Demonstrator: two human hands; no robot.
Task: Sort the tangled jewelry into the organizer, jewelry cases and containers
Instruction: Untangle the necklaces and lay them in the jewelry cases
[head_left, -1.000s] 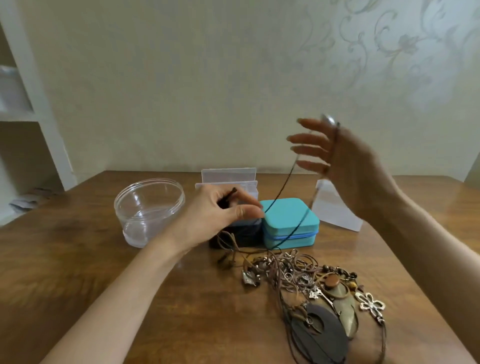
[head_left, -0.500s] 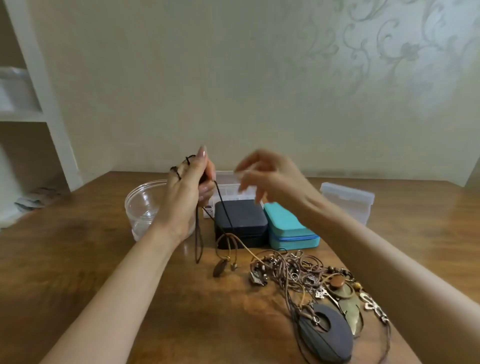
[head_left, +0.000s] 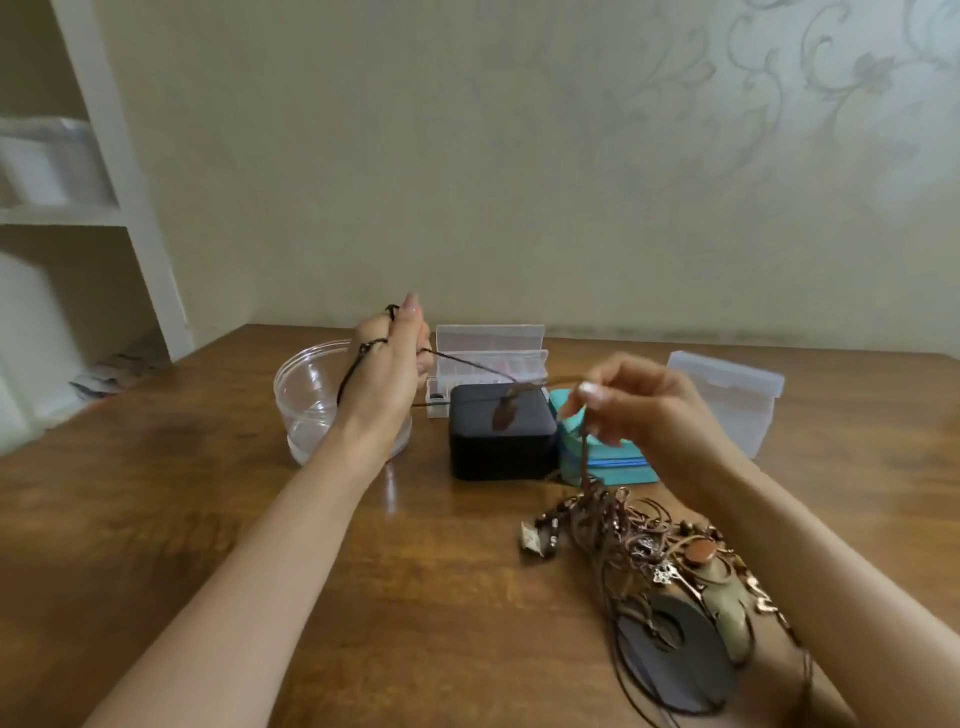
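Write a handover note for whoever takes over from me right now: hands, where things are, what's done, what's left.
Left hand: grips one end of a corded necklace, pendant hanging between the hands.
Right hand: pinches the cord where it rises from the tangled pile.
Black case, teal case: closed. Round tub: looks empty.
Done: nothing plainly sorted. Left: free this necklace, store it, then the rest of the pile.

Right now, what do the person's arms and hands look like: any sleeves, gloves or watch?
Both forearms are bare: no sleeves, gloves or watch in view. The left hand and right hand have long nails with pale polish.
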